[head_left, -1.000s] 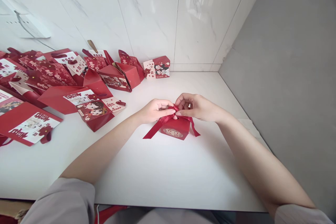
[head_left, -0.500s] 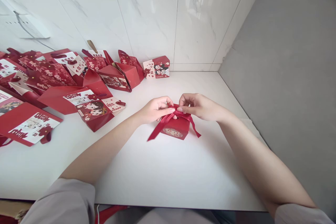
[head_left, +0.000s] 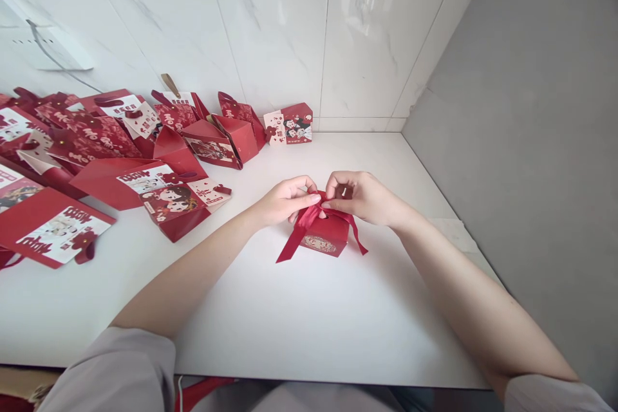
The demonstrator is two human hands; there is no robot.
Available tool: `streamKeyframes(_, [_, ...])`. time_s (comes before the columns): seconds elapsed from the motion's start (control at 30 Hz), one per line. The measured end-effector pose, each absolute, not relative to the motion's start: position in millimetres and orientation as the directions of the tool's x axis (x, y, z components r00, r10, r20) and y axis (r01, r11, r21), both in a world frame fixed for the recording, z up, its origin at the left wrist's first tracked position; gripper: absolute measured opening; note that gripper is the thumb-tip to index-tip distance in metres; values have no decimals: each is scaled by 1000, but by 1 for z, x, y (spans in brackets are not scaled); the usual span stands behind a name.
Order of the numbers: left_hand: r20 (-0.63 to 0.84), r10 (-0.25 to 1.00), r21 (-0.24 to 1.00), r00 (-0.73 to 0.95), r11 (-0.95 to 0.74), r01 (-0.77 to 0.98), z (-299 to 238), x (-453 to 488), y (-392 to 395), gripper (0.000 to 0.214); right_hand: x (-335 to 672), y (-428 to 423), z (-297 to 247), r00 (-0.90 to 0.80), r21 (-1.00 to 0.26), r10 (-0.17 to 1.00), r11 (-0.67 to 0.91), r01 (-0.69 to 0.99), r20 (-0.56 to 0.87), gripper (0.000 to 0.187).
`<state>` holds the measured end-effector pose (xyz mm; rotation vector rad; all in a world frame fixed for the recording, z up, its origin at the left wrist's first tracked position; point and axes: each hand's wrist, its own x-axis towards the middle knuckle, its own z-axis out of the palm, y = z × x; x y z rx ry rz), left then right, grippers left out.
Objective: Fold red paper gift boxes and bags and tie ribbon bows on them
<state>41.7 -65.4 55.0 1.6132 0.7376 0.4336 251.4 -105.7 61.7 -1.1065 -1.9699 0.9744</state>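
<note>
A small red gift box (head_left: pixel 322 239) with a gold emblem on its front stands on the white table (head_left: pixel 299 315). A dark red ribbon (head_left: pixel 295 238) crosses its top, and its two ends hang down left and right. My left hand (head_left: pixel 284 201) pinches the ribbon at the box's top from the left. My right hand (head_left: pixel 363 196) pinches it from the right, fingertips nearly touching the left ones. Both hands are closed on the ribbon.
Many red flat and folded gift boxes (head_left: pixel 159 187) with cartoon prints lie piled across the table's left side. One assembled printed box (head_left: pixel 290 123) stands against the marble wall. A grey wall (head_left: pixel 531 141) bounds the right. A white power strip (head_left: pixel 53 48) hangs on the left wall.
The fingers have shifted a little on the ribbon at the box's top. The left ribbon tail has swung slightly right and hangs steeper. The box has stayed almost in place.
</note>
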Motion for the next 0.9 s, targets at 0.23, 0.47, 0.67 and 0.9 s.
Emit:
streamKeyframes(0.23, [-149, 693, 981, 705, 14, 194, 55, 41, -65, 28, 258, -105, 65, -568, -809, 795, 470, 354, 214, 3])
streamKeyframes(0.47, [-126, 680, 976, 722, -45, 212, 55, 40, -68, 26, 262, -104, 67, -632, -784, 758, 487, 384, 162, 12])
streamKeyframes(0.67, [-115, 685, 944, 719, -150, 293, 57, 40, -69, 28, 263, -106, 68, -621, -788, 774, 457, 414, 123, 12])
streamKeyframes(0.9, [202, 753, 689, 626, -564, 456, 64, 46, -89, 14, 262, -106, 67, -545, -819, 835, 364, 443, 76, 7])
